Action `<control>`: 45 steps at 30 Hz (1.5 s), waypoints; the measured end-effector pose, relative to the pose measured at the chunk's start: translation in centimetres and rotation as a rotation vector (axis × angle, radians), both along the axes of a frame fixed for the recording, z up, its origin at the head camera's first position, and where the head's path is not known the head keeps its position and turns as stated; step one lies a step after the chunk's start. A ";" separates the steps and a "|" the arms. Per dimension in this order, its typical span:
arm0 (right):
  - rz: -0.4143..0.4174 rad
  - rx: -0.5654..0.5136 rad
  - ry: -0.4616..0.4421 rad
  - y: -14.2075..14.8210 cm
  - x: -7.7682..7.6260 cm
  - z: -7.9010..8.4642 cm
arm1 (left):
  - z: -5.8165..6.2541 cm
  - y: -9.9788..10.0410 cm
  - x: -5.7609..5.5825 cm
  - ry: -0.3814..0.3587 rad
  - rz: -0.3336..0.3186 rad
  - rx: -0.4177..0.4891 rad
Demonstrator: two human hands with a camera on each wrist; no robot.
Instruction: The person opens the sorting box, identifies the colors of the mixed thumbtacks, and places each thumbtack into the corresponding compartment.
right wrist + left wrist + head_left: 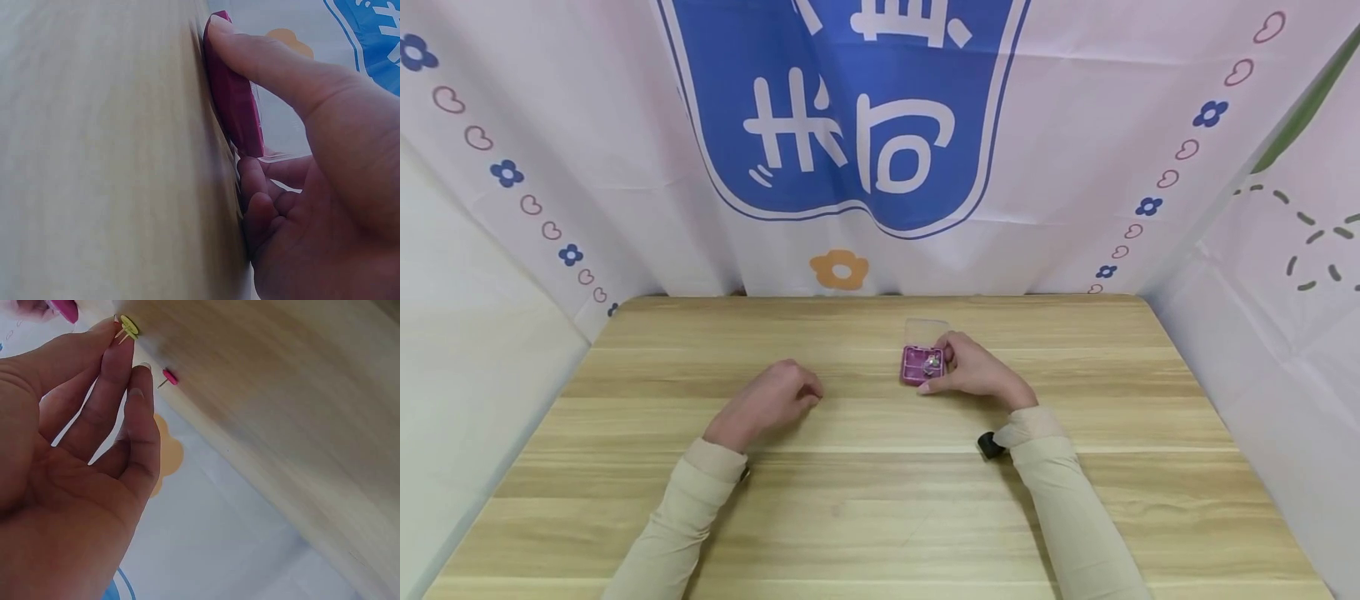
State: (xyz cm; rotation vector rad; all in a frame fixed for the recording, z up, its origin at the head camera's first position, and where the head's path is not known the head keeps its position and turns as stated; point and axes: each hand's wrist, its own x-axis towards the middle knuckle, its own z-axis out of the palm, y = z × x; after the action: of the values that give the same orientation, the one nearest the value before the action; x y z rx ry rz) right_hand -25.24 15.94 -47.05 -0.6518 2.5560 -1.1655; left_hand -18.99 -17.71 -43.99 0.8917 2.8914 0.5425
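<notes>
My left hand is over the middle-left of the table. In the left wrist view, its thumb and finger pinch a yellow thumbtack by the fingertips. A pink thumbtack lies on the table just beyond those fingers. My right hand grips a small purple box between thumb and fingers, at the table's back. The box's clear lid stands open towards the back. Small shiny pieces lie in its right side; their kind is too small to tell. The right wrist view shows the thumb on the box's side.
The wooden table reaches back to a white curtain with a blue print. White cloth also borders the right side. A black wrist device sits beside the right sleeve.
</notes>
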 end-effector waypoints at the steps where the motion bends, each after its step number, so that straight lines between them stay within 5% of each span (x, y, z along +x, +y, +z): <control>1: -0.001 0.000 0.002 0.0 0.0 0.0 | 0.0 0.0 0.0 0.006 -0.002 -0.002; 11: -0.001 0.004 0.011 0.1 -0.2 0.2 | 0.2 0.7 -0.7 0.101 -0.036 -0.013; 22: -0.006 0.009 0.002 0.1 -0.1 -0.1 | 1.3 4.4 -2.6 0.152 -0.093 0.015; 33: -0.017 0.024 0.013 0.4 -0.3 -0.5 | 1.3 8.6 -5.3 0.114 -0.094 0.025; 45: 0.001 -0.020 0.011 0.1 0.1 -0.1 | 0.9 12.7 -6.9 0.096 -0.098 0.034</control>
State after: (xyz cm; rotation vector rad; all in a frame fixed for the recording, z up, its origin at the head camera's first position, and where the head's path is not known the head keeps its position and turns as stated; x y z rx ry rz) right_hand -25.18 16.01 -47.14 -0.6657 2.5559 -1.1926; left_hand -25.84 -5.05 -43.13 1.0865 2.9116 0.5562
